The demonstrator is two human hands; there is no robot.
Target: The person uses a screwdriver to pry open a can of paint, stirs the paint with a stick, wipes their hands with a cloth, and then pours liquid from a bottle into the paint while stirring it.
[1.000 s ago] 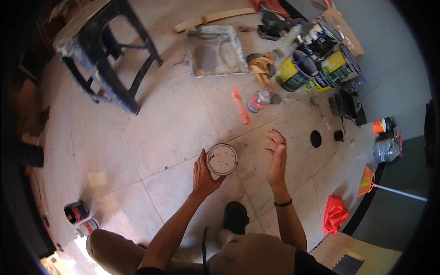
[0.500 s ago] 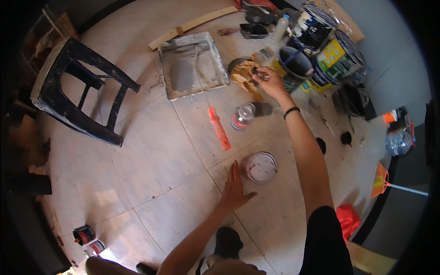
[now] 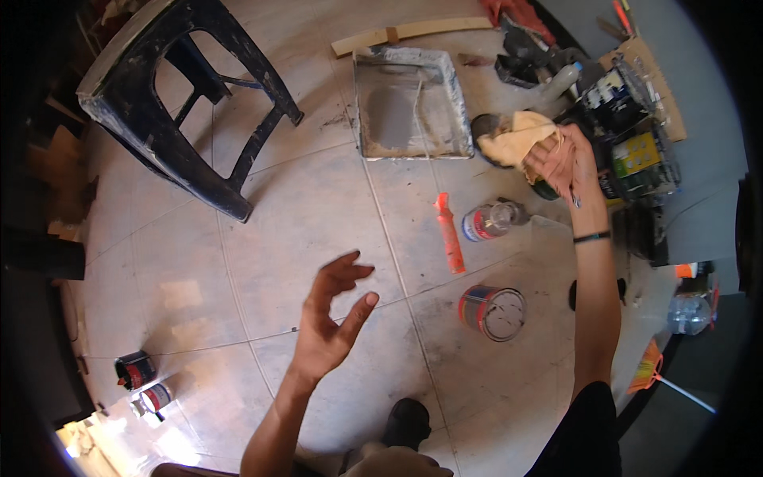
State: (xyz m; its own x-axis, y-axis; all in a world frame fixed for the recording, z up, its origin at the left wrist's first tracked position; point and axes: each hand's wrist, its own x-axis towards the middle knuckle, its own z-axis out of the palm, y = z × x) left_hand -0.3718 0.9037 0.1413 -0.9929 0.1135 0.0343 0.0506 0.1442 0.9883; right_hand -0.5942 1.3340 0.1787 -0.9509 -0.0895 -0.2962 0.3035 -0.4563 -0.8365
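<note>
My right hand (image 3: 560, 163) reaches far forward and grips a crumpled yellow cloth (image 3: 513, 137) that lies over a dark round pot at the right. My left hand (image 3: 334, 318) hovers open above the tiled floor, fingers spread, holding nothing. A closed paint can (image 3: 493, 308) with a grey lid stands on the floor between my arms. An orange tool (image 3: 449, 233) and a tipped small tin (image 3: 486, 221) lie just beyond the can.
A grey paint tray (image 3: 409, 103) sits ahead, a wooden strip (image 3: 413, 32) behind it. A black plastic stool (image 3: 179, 95) stands at the far left. Several paint buckets (image 3: 636, 119) crowd the right. Two small cans (image 3: 143, 380) stand at the lower left. A plastic bottle (image 3: 690, 314) lies right.
My right hand has gone from beside the paint can out to the yellow cloth and closed on it. My left hand has come off the can's side and lifted, open.
</note>
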